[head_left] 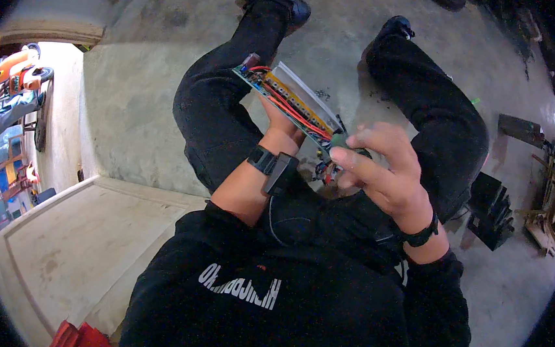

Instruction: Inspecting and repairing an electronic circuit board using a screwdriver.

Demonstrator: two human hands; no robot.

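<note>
A long, narrow circuit board is held at a slant between my knees. Red wires and a yellow strip run along it, and a pale flat plate stands along its far edge. My left hand grips the board from beneath, its fingers mostly hidden behind it. At the board's right end, my right hand has thumb and forefinger closed around a dark green part; its other fingers curl below. Loose coloured wires hang under this end, partly covered by the right hand.
Small dark bits lie on the concrete floor between my legs. A pale, flat panel is at my left, with red cloth near it. To the right are a black ridged object and wood scraps. An orange motorbike stands beyond the doorway.
</note>
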